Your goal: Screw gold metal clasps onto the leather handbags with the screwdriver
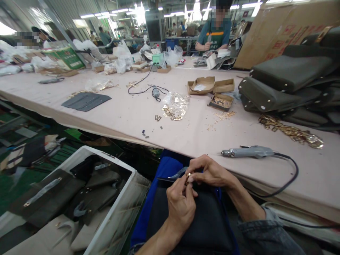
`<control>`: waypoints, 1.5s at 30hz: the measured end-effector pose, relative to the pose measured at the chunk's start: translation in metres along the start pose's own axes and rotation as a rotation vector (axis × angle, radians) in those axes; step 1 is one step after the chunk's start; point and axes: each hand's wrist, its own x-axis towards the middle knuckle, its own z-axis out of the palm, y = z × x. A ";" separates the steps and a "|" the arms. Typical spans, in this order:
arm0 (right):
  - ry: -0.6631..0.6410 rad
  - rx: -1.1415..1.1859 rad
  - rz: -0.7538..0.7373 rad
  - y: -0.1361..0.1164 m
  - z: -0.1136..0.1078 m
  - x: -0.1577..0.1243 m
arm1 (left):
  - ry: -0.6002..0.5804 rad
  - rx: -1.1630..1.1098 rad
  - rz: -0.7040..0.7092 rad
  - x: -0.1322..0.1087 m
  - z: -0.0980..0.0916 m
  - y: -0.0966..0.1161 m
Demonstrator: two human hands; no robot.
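A dark bag (pixel 212 216) lies over blue cloth (pixel 166 166) at my lap, below the table edge. Above it my left hand (pixel 182 200) and my right hand (pixel 208 171) meet, fingers pinched together round a small gold metal fitting (pixel 188 177). Its exact kind is hard to make out between the fingertips. A strip wrapped in clear plastic (pixel 179 173) shows just behind the fingers. To the right, a grey electric screwdriver (pixel 248 152) rests on the table, its black cord curving over the edge.
Gold metal plates (pixel 174 109) in plastic, a small box of screws (pixel 220 102) and gold hardware (pixel 290 131) lie on the table (pixel 127 124). Dark bags (pixel 287 78) are piled at right. Left below stands a white crate (pixel 127 173) of bags. A person (pixel 215 35) works across the table.
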 end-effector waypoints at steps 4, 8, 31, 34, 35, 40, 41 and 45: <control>0.392 -0.310 -0.121 0.010 0.038 -0.007 | 0.085 0.134 0.048 0.004 0.006 -0.004; 0.661 -0.551 -0.155 0.015 0.065 -0.013 | 0.076 0.162 0.003 0.006 0.011 -0.004; 0.528 -0.109 -0.108 0.019 0.045 -0.025 | -0.108 -0.565 -0.469 0.022 -0.001 -0.007; 0.253 0.142 -0.013 0.013 0.027 -0.026 | -0.200 -0.655 -0.503 0.024 -0.008 -0.011; 0.198 0.167 -0.005 0.012 0.023 -0.026 | -0.216 -0.681 -0.519 0.024 -0.010 -0.012; 0.215 0.095 -0.035 0.011 0.021 -0.020 | -0.188 -0.689 -0.550 0.028 -0.012 -0.011; 0.235 0.081 -0.035 0.012 0.023 -0.019 | -0.184 -0.670 -0.555 0.028 -0.011 -0.010; 0.253 0.078 -0.034 0.013 0.026 -0.018 | -0.204 -0.622 -0.596 0.027 -0.008 -0.005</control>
